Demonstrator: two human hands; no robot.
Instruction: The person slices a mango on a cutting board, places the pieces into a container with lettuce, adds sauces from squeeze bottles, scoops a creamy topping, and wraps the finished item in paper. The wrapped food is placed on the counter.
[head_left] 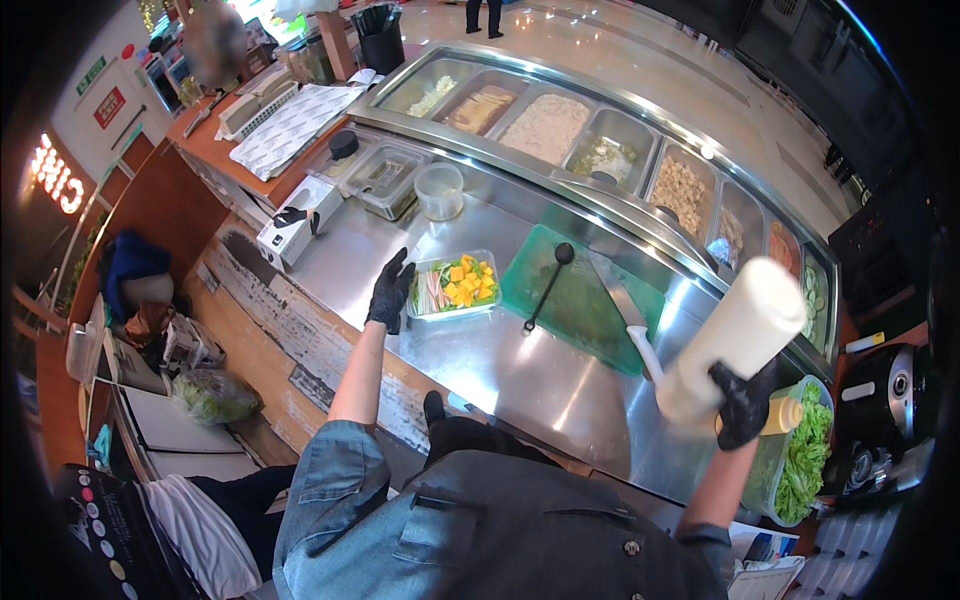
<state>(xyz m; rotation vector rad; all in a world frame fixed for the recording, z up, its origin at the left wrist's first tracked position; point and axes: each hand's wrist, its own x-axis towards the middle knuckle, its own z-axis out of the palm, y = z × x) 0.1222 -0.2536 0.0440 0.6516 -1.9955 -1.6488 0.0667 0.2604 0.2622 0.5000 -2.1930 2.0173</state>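
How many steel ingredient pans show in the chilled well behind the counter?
8 visible, in one row from upper left to far right; the white squeeze bottle in the right hand may hide more.

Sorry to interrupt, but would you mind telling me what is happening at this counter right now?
A person in black gloves stands at a steel counter. The left hand rests against a clear container of salad with yellow fruit cubes on top. The right hand holds up a large white squeeze bottle, tilted, nozzle end at the hand. A green cutting board with a black ladle and a knife lies beside the salad, and a row of ingredient pans runs behind.
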